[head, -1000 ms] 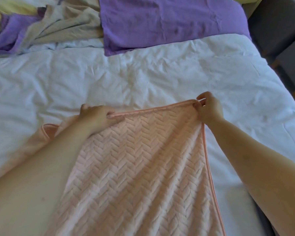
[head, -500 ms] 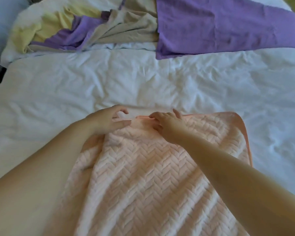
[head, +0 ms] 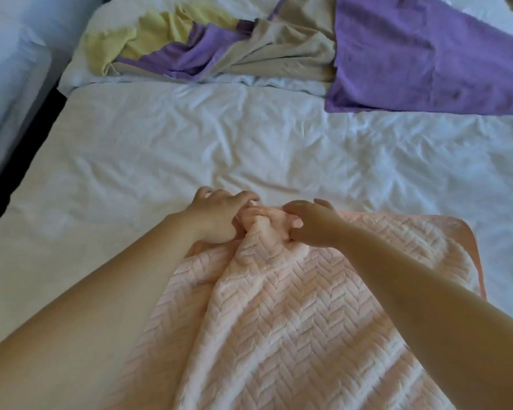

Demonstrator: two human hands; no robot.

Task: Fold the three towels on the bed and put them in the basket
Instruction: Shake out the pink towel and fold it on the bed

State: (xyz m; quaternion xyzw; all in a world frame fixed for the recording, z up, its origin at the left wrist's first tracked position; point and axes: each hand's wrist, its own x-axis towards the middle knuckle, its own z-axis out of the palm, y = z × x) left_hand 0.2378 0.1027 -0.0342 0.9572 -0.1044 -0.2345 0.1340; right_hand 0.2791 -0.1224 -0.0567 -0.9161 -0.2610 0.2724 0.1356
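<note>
Gripping side by side, left hand (head: 219, 221) and right hand (head: 310, 229) both clutch the pink towel (head: 279, 321) at its bunched far edge; its length trails back toward the person across the bed (head: 160, 143).

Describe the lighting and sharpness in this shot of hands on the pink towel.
Head view: soft daylight, no glare; shadows on the pink towel beside the forearms; white sheet tinted bluish; left hand and right hand slightly soft; wide lens bends the bed's left edge.

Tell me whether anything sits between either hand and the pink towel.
Nothing visible does. The left hand and the right hand both grip the pink towel directly at its bunched far edge.
</note>
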